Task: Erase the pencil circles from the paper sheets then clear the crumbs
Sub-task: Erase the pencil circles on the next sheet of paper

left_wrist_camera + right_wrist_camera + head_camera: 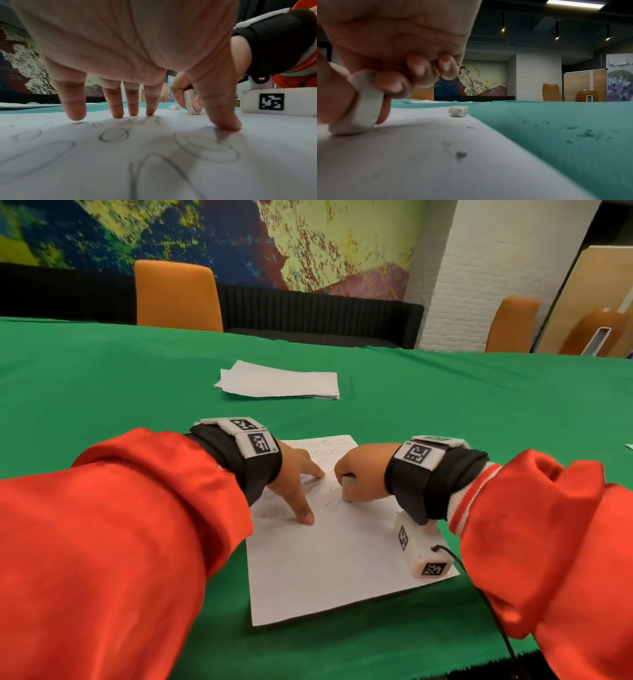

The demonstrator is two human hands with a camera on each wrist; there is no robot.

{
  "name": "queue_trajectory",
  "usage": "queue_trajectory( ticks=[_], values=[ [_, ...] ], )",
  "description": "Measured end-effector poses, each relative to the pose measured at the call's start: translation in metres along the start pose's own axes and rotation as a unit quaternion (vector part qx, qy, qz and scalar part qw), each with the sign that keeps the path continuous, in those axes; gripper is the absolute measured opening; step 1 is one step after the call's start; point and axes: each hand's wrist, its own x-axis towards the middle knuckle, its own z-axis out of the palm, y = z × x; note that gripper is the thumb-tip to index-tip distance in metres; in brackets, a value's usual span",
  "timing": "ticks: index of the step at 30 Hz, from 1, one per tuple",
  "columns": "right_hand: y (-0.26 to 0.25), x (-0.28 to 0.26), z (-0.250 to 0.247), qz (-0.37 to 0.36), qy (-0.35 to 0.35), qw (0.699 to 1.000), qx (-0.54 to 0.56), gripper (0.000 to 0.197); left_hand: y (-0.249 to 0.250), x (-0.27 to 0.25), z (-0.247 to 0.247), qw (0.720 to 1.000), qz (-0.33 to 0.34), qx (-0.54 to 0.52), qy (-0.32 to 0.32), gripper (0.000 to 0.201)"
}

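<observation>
Paper sheet [329,559] w/ pencil circles [114,134] lies on green tablecloth [445,405]. R hand [363,470] curled round white eraser [359,102], pressing it on sheet. L hand [294,474] spread flat, fingertips [228,125] pinning sheet. Crumbs [587,134] on cloth; paper stack [281,381] beyond.

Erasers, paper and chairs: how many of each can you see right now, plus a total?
Erasers: 2, one in the right hand, one loose at the sheet's far edge.
Paper: 2, the sheet being erased and a stack beyond.
Orange chairs: 2.
Total: 6.
</observation>
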Motion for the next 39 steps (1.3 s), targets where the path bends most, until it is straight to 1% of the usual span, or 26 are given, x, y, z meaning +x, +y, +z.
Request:
queue_trajectory(
  ticks=[3, 6, 9, 12, 16, 18, 21, 23, 26, 30, 32, 34, 36, 37, 39],
  values=[
    [-0.001, -0.001, -0.003, -0.004, 0.016, 1.0, 0.013, 0.011, 0.001, 0.0, 0.0, 1.0, -0.003, -0.01, 0.003, 0.089],
    [-0.002, 0.001, -0.009, -0.017, 0.034, 0.998, 0.047, 0.014, 0.001, -0.001, 0.0, 1.0, -0.003, -0.011, 0.002, 0.088],
    [-0.007, 0.004, -0.008, -0.038, 0.003, 0.997, 0.066, 0.009, 0.002, -0.003, 0.0, 1.0, 0.0, -0.018, 0.008, 0.086],
    [-0.01, 0.008, -0.002, -0.053, -0.027, 0.996, 0.06, 0.012, 0.001, -0.002, 0.0, 1.0, 0.002, -0.022, 0.012, 0.084],
    [-0.011, 0.011, -0.002, -0.041, -0.039, 0.998, 0.031, 0.018, 0.0, 0.001, 0.002, 1.0, -0.001, -0.029, 0.01, 0.081],
    [-0.011, 0.012, -0.001, -0.029, -0.032, 0.999, 0.003, 0.022, 0.0, 0.002, 0.002, 1.0, -0.001, -0.02, 0.012, 0.085],
    [-0.012, 0.012, -0.001, -0.021, -0.002, 0.999, -0.028, 0.026, 0.0, 0.002, 0.003, 1.0, -0.004, -0.017, 0.015, 0.086],
    [-0.012, 0.012, 0.0, -0.037, -0.001, 0.999, -0.012, 0.025, -0.001, 0.003, 0.003, 1.0, -0.001, -0.023, 0.016, 0.083],
    [-0.014, 0.011, 0.001, -0.053, -0.018, 0.998, 0.017, 0.016, -0.001, 0.003, 0.004, 0.999, 0.002, -0.031, 0.021, 0.079],
    [-0.013, 0.013, 0.0, -0.021, 0.012, 0.999, -0.033, 0.026, -0.001, 0.004, 0.004, 1.0, -0.001, -0.016, 0.023, 0.085],
    [-0.012, 0.013, 0.0, -0.02, 0.017, 0.999, -0.035, 0.028, -0.001, 0.005, 0.004, 1.0, -0.003, -0.016, 0.02, 0.085],
    [-0.013, 0.012, 0.001, -0.04, -0.003, 0.999, -0.006, 0.026, -0.001, 0.005, 0.005, 0.999, -0.001, -0.024, 0.02, 0.082],
    [-0.014, 0.011, 0.001, -0.05, -0.015, 0.998, 0.015, 0.02, -0.001, 0.005, 0.005, 0.999, 0.001, -0.031, 0.023, 0.078],
    [-0.015, 0.012, 0.001, -0.047, -0.012, 0.999, 0.011, 0.019, -0.001, 0.005, 0.005, 0.999, 0.0, -0.032, 0.025, 0.079],
    [-0.015, 0.012, 0.0, -0.026, 0.006, 0.999, -0.019, 0.023, -0.002, 0.005, 0.005, 0.999, -0.004, -0.028, 0.029, 0.084]
  ],
)
